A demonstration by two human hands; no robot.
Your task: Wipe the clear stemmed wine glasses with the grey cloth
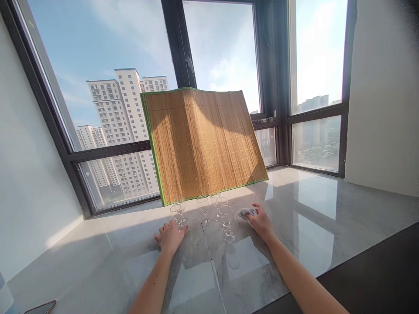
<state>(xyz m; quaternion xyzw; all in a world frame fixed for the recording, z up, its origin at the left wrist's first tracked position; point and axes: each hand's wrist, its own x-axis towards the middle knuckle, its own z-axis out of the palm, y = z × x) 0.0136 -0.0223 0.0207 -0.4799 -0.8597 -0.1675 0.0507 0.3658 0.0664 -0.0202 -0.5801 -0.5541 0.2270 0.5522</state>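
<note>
Several clear stemmed glasses (204, 210) stand in a loose cluster on a grey marble sill (310, 218). My left hand (170, 237) lies flat on the marble, fingers spread, just in front of the leftmost glass (178, 213). My right hand (258, 221) rests on a small crumpled white cloth (245, 213), fingers curled over it, to the right of the nearest glass (226, 222). Neither hand touches a glass.
A bamboo mat (204, 141) with green edging leans upright against the window (108, 122) behind the glasses. A phone (41, 307) lies at the bottom left edge. A white wall (382, 96) bounds the right side, and a dark surface (376, 274) begins at the lower right.
</note>
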